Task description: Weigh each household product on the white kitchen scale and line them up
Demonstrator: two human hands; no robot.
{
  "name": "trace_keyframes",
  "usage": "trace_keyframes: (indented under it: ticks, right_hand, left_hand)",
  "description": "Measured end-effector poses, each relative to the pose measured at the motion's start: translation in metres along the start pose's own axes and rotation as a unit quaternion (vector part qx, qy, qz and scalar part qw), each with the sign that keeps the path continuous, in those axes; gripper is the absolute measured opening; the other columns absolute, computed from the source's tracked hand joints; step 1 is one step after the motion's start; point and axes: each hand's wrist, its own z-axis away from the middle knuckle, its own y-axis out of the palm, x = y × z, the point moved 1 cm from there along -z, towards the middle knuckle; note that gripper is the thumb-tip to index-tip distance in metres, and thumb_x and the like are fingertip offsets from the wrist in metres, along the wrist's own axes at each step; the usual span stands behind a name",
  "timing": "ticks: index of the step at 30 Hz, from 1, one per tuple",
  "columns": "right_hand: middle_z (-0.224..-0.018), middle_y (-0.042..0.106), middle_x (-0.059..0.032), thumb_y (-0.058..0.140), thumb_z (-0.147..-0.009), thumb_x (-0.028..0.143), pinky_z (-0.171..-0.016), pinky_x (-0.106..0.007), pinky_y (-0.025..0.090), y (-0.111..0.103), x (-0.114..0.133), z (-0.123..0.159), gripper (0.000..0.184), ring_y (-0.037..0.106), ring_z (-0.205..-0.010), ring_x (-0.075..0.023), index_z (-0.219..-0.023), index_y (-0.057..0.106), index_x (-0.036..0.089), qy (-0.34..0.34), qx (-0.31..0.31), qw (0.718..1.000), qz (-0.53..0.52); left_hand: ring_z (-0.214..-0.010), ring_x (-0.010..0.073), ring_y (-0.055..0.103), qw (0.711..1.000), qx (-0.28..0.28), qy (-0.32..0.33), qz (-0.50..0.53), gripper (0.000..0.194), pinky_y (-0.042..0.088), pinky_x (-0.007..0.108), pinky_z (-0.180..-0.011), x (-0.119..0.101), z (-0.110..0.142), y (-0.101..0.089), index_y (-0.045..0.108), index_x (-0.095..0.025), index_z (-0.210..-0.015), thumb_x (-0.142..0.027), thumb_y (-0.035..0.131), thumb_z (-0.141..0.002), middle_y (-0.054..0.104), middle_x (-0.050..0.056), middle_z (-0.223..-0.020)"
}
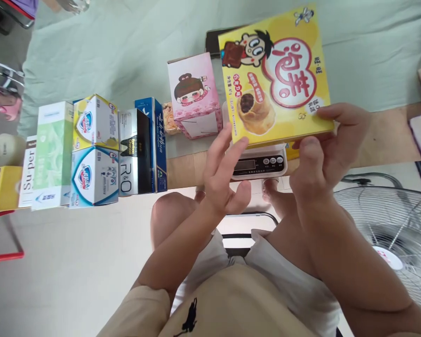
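Note:
My right hand (331, 150) grips a yellow snack box (279, 93) by its lower right corner, thumb below the bottom edge and fingers at the side. A cartoon face and a picture of a filled puff mark the box's front, which is tilted toward me. Two fingertips of my left hand (222, 175) overlap the lower left edge of the box; whether they touch it I cannot tell. That hand is open, its fingers spread. Partly hidden beneath the box is a white kitchen scale (259, 164) with a small display and round buttons.
Left of the scale stand a pink box (194, 96), a blue carton (157, 145), a black-and-silver carton (135, 152), two soap boxes (94, 150) and a green-white carton (54, 157). A dark flat object (214, 43) lies behind. A fan (389, 234) stands at lower right.

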Motion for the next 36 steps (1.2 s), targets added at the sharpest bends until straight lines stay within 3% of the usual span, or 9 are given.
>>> trace_keyframes:
  ticks: [3,7,12,15,19,28,33,36]
  right_hand:
    - [-0.111,0.057,-0.0066,0.049,-0.090,0.043,-0.064,-0.036,0.050,-0.008,-0.006,-0.001,0.034,0.057,-0.090,-0.0213,-0.120,0.056,0.030,-0.018,-0.060,0.998,0.003]
    - [-0.115,0.062,-0.0088,0.050,-0.092,0.039,-0.070,-0.038,0.053,-0.012,-0.004,-0.002,0.032,0.060,-0.105,-0.0258,-0.121,0.059,0.029,0.004,-0.017,0.999,0.035]
    - [-0.107,0.066,-0.0101,0.055,-0.088,0.036,-0.063,-0.036,0.052,-0.010,0.004,-0.004,0.033,0.064,-0.090,-0.0221,-0.117,0.063,0.023,0.016,0.028,0.996,0.084]
    - [-0.100,0.066,-0.0097,0.051,-0.090,0.039,-0.070,-0.041,0.055,-0.010,0.002,-0.007,0.038,0.067,-0.090,-0.0237,-0.121,0.063,0.020,0.032,0.035,0.992,0.118]
    - [-0.096,0.061,-0.0077,0.047,-0.095,0.042,-0.077,-0.046,0.056,-0.012,-0.005,-0.010,0.035,0.066,-0.089,-0.0241,-0.120,0.061,0.023,0.044,0.032,0.992,0.115]
    - [-0.093,0.058,-0.0057,0.048,-0.094,0.041,-0.072,-0.043,0.055,-0.011,-0.007,-0.010,0.029,0.060,-0.082,-0.0210,-0.114,0.061,0.024,0.034,0.016,0.996,0.086]
    - [-0.106,0.066,-0.0094,0.052,-0.093,0.037,-0.075,-0.043,0.059,-0.011,-0.003,-0.009,0.031,0.064,-0.086,-0.0212,-0.118,0.064,0.022,0.015,0.022,0.997,0.074]
    - [-0.124,0.069,-0.0119,0.054,-0.093,0.035,-0.089,-0.046,0.062,-0.011,0.000,-0.008,0.038,0.069,-0.108,-0.0258,-0.129,0.061,0.023,-0.004,0.048,0.997,0.057]
  left_hand:
    - [-0.145,0.0288,0.055,0.997,-0.022,0.045,0.059,0.062,0.051,0.046,-0.117,-0.001,-0.002,0.007,0.039,-0.035,-0.158,-0.057,0.033,-0.100,0.051,0.008,-0.154]
    - [-0.136,0.0236,0.059,0.996,0.000,0.038,0.077,0.055,0.054,0.039,-0.111,0.000,-0.005,0.007,0.048,-0.028,-0.152,-0.047,0.039,-0.101,0.052,0.009,-0.152]
    - [-0.129,0.0246,0.061,0.998,0.032,-0.020,0.053,0.047,0.053,0.043,-0.109,0.006,-0.003,-0.011,0.057,-0.028,-0.140,-0.050,0.041,-0.101,0.061,0.011,-0.139]
    - [-0.122,0.0255,0.061,0.996,0.031,-0.058,0.065,0.048,0.054,0.043,-0.106,0.012,0.002,-0.020,0.055,-0.026,-0.141,-0.051,0.044,-0.101,0.064,0.010,-0.128]
    - [-0.124,0.0272,0.059,0.992,0.033,-0.097,0.075,0.053,0.054,0.048,-0.107,0.019,0.009,-0.024,0.053,-0.026,-0.142,-0.057,0.048,-0.099,0.059,0.011,-0.131]
    - [-0.127,0.0284,0.057,0.986,0.060,-0.138,0.068,0.053,0.052,0.049,-0.110,0.021,0.013,-0.025,0.051,-0.024,-0.141,-0.058,0.044,-0.101,0.058,0.013,-0.134]
    - [-0.143,0.0308,0.053,0.989,0.077,-0.101,0.080,0.067,0.045,0.049,-0.122,0.024,0.012,-0.021,0.043,-0.024,-0.155,-0.064,0.040,-0.101,0.055,0.014,-0.150]
    - [-0.148,0.0321,0.051,0.987,0.108,-0.060,0.100,0.070,0.044,0.049,-0.125,0.022,0.006,-0.018,0.038,-0.021,-0.160,-0.062,0.037,-0.103,0.053,0.016,-0.157]
